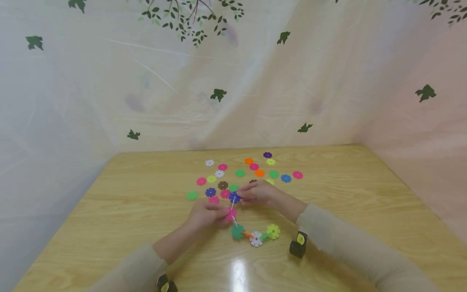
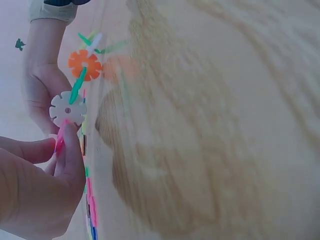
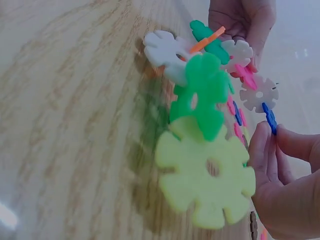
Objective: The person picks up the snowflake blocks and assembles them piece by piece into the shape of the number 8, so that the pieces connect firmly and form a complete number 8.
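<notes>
Pinching a chain (image 1: pixel 238 233) well inside the edges of the bench (image 1: pixel 124 219), with broad room left and right and loose discs (image 1: pixel 240 173) just beyond; left hand (image 1: pixel 206 213) on a pink disc (image 1: pixel 231 213), right hand (image 1: pixel 260 192) on a blue disc (image 1: pixel 233 198). Pointing away lengthwise at the blue end, bending right to a yellow disc (image 1: pixel 274 236), perhaps touching the bench.

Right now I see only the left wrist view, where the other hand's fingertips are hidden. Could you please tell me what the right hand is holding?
Observer: The right hand pinches a blue disc.
Operator: Thank you. Does this disc touch another one?
Observer: Yes, its tip meets the rim of a white disc; how deep it sits, I cannot tell.
Operator: And which loose disc lies nearest to the far edge of the table?
Observer: In the head view, it is a purple disc.
</notes>
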### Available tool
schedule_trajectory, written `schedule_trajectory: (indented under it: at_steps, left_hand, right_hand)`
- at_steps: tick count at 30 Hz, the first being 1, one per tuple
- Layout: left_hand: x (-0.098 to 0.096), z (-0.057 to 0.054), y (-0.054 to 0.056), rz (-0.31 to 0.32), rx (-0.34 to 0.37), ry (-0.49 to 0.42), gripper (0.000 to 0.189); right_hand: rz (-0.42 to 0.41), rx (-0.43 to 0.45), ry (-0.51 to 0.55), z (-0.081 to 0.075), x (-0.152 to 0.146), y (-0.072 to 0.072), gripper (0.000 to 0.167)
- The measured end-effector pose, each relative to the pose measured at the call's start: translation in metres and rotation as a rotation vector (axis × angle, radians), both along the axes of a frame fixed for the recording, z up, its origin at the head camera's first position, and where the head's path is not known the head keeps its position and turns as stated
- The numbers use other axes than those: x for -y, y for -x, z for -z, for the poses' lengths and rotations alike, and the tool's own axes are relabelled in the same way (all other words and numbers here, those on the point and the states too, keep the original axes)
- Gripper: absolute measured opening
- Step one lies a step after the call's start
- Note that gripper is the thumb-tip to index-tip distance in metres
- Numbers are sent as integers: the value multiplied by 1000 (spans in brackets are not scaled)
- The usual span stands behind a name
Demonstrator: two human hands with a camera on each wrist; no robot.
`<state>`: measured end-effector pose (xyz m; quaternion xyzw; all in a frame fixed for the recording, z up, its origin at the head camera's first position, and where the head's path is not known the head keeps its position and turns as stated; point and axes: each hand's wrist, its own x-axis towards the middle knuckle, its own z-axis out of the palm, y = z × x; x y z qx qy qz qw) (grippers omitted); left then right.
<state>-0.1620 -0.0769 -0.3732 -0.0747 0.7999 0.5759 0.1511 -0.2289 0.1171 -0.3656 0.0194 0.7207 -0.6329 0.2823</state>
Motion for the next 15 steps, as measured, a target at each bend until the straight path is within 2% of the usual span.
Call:
schedule_trajectory:
  at_steps: [4,7,10,15]
  left_hand:
    - [0,-2,-2,8,41,-10,29]
    - [2,-3,-1,17,20,30,32]
    - [3,-3,3,7,-8,57,33]
    - [0,-4,12,-7,3,41,27]
  right_hand:
    - [-6,56,14,3,0,0,34]
    - [-32,79,3,7,1,0,33]
    - [-70,78,-6,10,2,-1,32]
    - [-126,63,11,10,4,-4,32]
